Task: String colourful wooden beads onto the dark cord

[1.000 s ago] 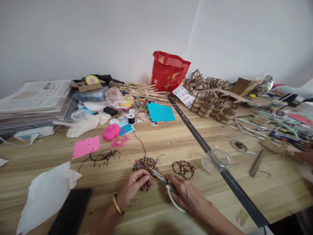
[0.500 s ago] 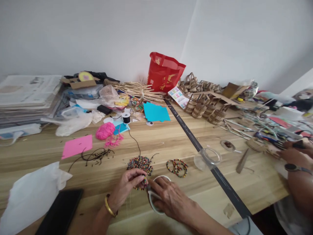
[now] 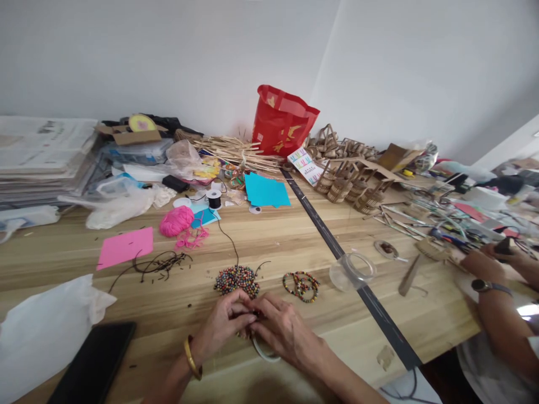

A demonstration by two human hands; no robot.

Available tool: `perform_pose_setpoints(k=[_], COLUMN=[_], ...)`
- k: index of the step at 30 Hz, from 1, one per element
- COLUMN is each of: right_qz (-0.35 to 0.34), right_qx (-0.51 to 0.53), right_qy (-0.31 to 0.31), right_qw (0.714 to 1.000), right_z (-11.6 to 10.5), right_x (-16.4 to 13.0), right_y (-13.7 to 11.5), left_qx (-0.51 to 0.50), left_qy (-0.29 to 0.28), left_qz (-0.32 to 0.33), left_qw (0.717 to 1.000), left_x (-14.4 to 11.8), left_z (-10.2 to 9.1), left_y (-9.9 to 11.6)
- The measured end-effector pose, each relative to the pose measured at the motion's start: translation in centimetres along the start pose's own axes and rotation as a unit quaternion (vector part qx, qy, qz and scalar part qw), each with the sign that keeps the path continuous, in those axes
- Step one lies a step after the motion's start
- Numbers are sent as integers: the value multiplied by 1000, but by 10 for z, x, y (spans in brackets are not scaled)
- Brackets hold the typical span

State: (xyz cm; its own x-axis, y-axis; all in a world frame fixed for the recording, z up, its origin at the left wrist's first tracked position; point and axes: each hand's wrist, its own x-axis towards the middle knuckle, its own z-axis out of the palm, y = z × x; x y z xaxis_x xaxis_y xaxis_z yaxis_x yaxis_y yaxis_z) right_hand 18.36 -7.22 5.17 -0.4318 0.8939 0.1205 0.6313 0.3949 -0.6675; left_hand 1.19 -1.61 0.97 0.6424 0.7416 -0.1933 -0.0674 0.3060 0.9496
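Observation:
Just in front of the loose bead pile (image 3: 236, 281), my left hand (image 3: 225, 321), with a gold bangle at its wrist, pinches a beaded string (image 3: 243, 335); a little of it shows under the fingers. My right hand (image 3: 288, 325) meets it fingertip to fingertip, its fingers closed. A small dark bit shows between the two hands, but what the right fingers grip is mostly hidden. Under my right hand the pale rim of a round container (image 3: 264, 352) sticks out. To the right lie coiled strung beads (image 3: 301, 286).
A black cord runs from a spool (image 3: 214, 198) to the beads. Left are cord scraps (image 3: 162, 265), pink yarn (image 3: 176, 221) and a black phone-like slab (image 3: 95, 362). A clear plastic tub (image 3: 352, 271) stands right. Another person's hands (image 3: 490, 264) work at far right.
My right hand has moved from over the round container up and left to my left fingertips. The container is now more covered. The view has shifted slightly.

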Motion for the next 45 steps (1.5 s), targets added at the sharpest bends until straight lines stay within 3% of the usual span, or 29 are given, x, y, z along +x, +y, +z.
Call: perform_pose_setpoints(k=[6,14,19,25,31,37,43,45], right_qz=[23,28,35,101,193,282,321,316], right_qx=[4,-72,-59,-27,-43,-122,-272,-285], right_qy=[26,6,18,92,196,179,125,105], right_qw=[999,997,998,990,961,935,899,899], right_z=[7,2,-1,-22,-44,-43,-44,-46], right_x=[0,-1,-5,-16,-41,-63,-62,-58], right_y=[11,12,17,35,72,100,98,94], left_qx=[-18,-17,-13,37,94,106,114,111], left_qy=[-19,-32,-49,-21,15,20,28,35], left_qz=[-15,-21,-8,19,23,35,38,36], left_qw=[1000,999,999,999,995,994,992,993], left_x=[-1,-3,-2,-1,1,2,1,0], left_z=[-1,2,2,-1,-5,-7,-12,-13], left_y=[4,3,2,6,3,6,2,3])
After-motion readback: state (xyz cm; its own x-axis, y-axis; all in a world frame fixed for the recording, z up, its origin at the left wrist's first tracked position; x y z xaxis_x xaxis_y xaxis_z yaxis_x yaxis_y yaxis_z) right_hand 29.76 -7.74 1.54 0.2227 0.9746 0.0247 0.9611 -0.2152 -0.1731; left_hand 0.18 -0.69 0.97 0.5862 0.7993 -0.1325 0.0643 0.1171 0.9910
